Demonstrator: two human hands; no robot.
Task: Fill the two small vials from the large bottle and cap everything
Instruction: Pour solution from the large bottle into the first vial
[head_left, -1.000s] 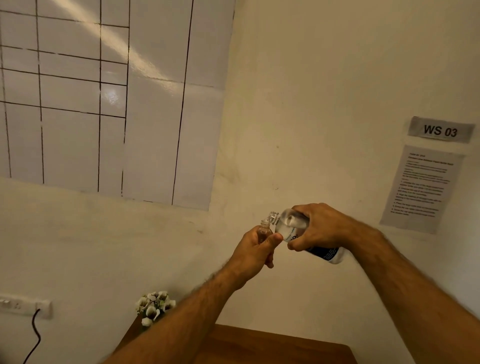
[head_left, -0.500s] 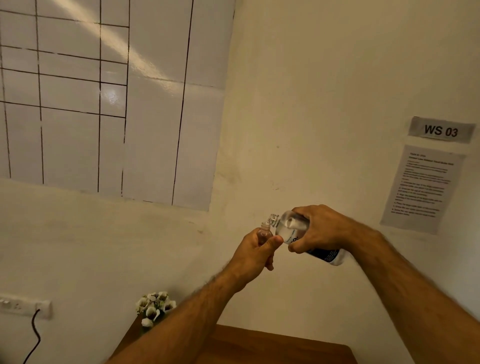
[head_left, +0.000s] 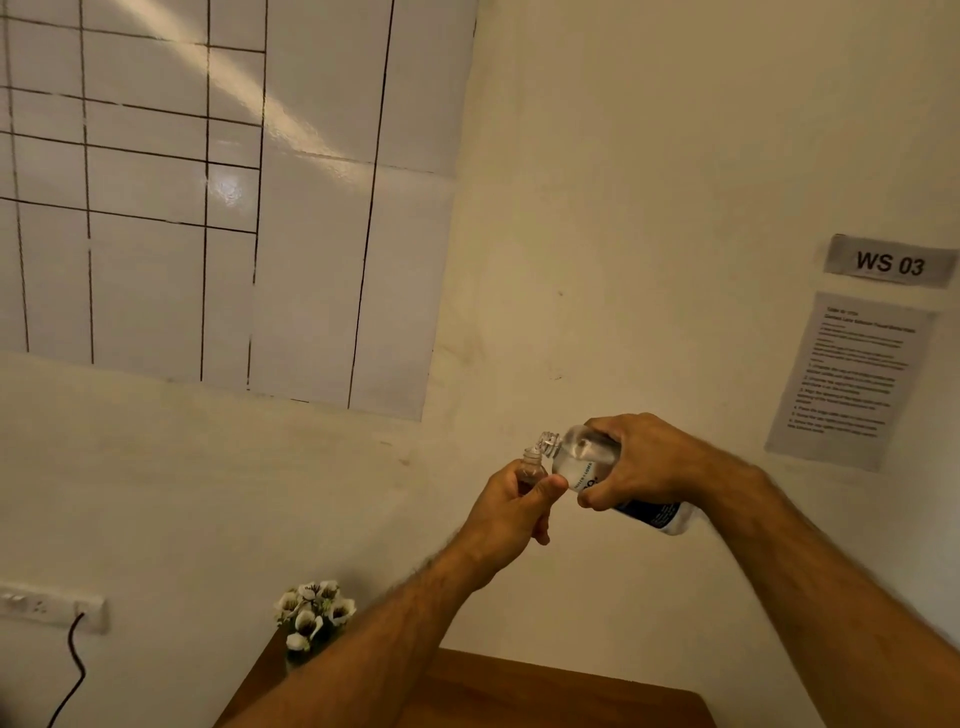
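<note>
Now | left hand (head_left: 511, 506) grips vial (head_left: 532, 470) | right hand (head_left: 641, 462) grips tilted bottle (head_left: 582, 460) | wooden table (head_left: 545, 693) below

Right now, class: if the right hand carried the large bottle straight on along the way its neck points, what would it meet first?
Probably the small vial in the left hand: the large bottle, gripped by the right hand, tips its open neck just over the vial's mouth. Whether they touch is unclear.

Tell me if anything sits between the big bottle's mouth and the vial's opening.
Nothing visible does. The right hand tilts the large bottle so its uncapped mouth sits right above the open neck of the vial gripped by the left hand; no cap shows on either.
</note>
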